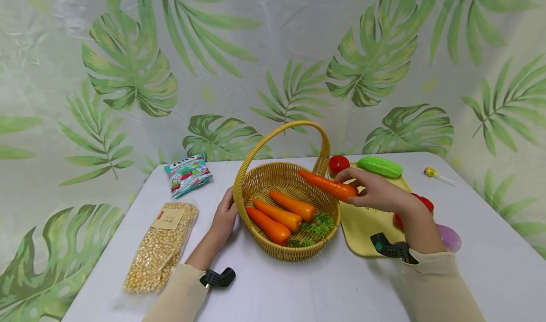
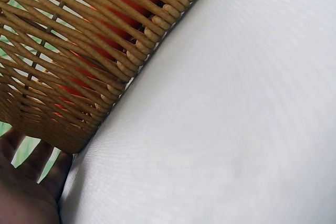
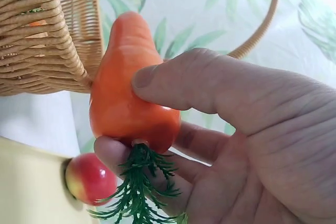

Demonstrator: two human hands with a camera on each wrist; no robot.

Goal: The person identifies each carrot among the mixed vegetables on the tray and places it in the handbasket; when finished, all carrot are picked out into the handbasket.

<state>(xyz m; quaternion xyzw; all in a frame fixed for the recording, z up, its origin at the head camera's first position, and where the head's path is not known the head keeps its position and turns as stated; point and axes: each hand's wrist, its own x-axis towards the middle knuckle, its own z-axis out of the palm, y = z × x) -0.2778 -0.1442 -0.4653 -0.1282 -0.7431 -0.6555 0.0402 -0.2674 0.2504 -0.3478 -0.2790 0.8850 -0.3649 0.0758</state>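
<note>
My right hand (image 1: 377, 190) pinches a toy carrot (image 1: 320, 182) by its thick end, over the right rim of a wicker basket (image 1: 294, 254). The carrot's tip points left, above the basket's inside. In the right wrist view, thumb and fingers clasp the orange carrot (image 3: 128, 85), its green leafy top hanging down. Three more carrots (image 1: 277, 214) lie side by side in the basket, with green tops at its front right. My left hand (image 1: 223, 216) rests against the basket's left side; the left wrist view shows its fingers extended along the woven wall (image 2: 68, 51).
A yellow tray (image 1: 356, 237) stands right of the basket, with a red fruit (image 1: 339, 164) and a green vegetable (image 1: 379, 166) at its back. Farther right are a purple item (image 1: 449, 238) and a lollipop (image 1: 431, 172). Leftward lie a corn kernel bag (image 1: 162, 248) and a candy bag (image 1: 187, 175).
</note>
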